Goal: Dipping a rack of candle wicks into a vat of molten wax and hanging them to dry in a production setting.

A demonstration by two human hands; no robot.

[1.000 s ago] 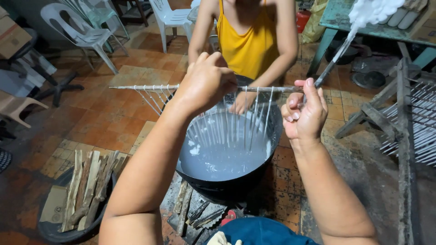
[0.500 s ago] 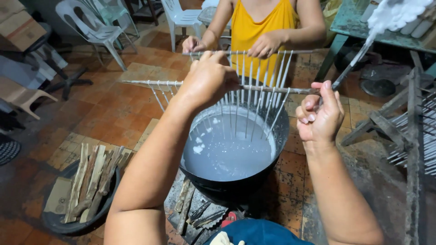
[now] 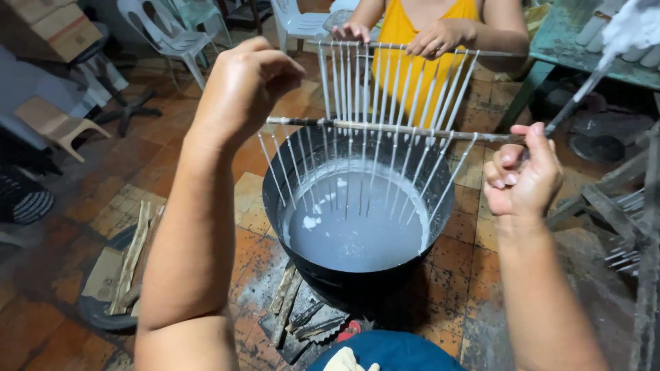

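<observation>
My left hand (image 3: 240, 89) and my right hand (image 3: 524, 172) hold the two ends of a thin rod (image 3: 385, 128). Several thin white wax-coated strings (image 3: 364, 165) hang from it over a black pot (image 3: 302, 206). The pot holds pale grey liquid wax (image 3: 354, 233). The strings hang just above the liquid. Across the pot, a person in a yellow top (image 3: 419, 34) holds a second rod (image 3: 426, 49) with both hands. That rod carries several longer white strings too.
Firewood sticks (image 3: 134, 254) lie in a dark basin on the tiled floor at the left. Charred wood (image 3: 295, 309) sits under the pot. White plastic chairs (image 3: 172, 34) stand at the back left. A green table (image 3: 591, 55) and a wooden rack (image 3: 632, 227) are on the right.
My hands have lifted the rod, pulling the strings up out of the wax. The person opposite has raised a second rod of strings above the pot.
</observation>
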